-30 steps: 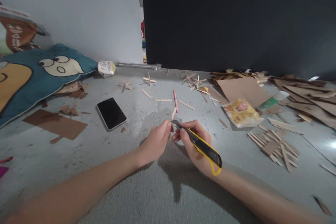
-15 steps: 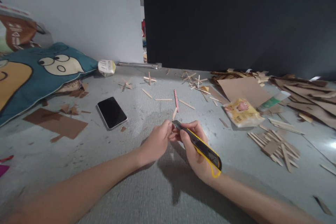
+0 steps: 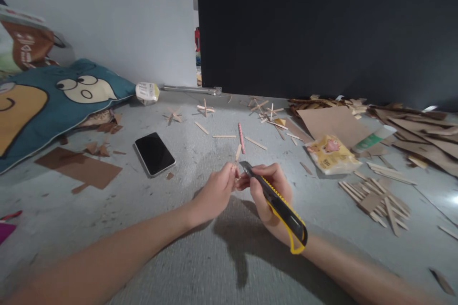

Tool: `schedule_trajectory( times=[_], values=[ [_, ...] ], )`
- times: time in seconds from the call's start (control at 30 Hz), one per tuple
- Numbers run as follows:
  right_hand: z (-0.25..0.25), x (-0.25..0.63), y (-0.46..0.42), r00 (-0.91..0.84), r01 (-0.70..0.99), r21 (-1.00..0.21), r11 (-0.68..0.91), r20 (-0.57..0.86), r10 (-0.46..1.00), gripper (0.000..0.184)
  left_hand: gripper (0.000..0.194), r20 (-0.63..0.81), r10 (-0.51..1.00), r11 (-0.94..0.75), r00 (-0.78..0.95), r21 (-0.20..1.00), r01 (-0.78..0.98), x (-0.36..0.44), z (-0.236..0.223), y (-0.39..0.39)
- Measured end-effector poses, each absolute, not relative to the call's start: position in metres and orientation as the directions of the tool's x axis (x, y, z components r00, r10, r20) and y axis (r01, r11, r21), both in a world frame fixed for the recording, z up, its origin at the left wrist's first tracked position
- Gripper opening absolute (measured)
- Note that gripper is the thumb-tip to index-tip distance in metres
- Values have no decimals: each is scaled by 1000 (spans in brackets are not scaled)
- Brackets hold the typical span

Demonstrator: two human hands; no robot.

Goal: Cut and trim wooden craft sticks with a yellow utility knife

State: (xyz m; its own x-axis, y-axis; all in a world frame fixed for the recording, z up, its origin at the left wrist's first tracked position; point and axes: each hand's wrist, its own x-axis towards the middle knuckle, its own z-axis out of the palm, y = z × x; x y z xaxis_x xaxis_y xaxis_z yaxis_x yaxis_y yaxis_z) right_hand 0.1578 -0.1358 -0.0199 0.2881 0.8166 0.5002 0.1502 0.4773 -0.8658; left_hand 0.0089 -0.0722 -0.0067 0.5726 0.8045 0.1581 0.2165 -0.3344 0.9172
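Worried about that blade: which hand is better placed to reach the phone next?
Probably the left hand: it is nearer the phone and pinches only a small wooden stick, while the right hand grips the cutter.

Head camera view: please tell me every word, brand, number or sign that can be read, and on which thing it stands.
No word or number is readable.
Brown bag: a triangle sign; other print blurred.
Yellow packet: large characters, too blurred.
White-and-yellow wrapper: print too small.
Green-and-white tube: markings blurred.
Utility knife: no readable marking.
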Motion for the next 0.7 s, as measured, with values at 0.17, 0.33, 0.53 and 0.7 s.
schedule_trajectory(
  times=[0.17,0.33,0.53,0.7],
  values=[
    [-30,163,-133,159,234,-826,512,552,819,13,39,186,798,-346,573,920,182,8,-8,-72],
    [-27,164,-134,122,292,-808,512,563,818,13,39,197,795,-358,574,915,183,8,-7,-72],
    [-24,165,-135,107,298,-816,495,544,833,13,37,178,792,-353,584,914,201,8,-4,-73],
    [-21,164,-136,95,349,-806,477,537,838,10,36,164,788,-366,593,900,238,7,-4,-73]
  ],
)
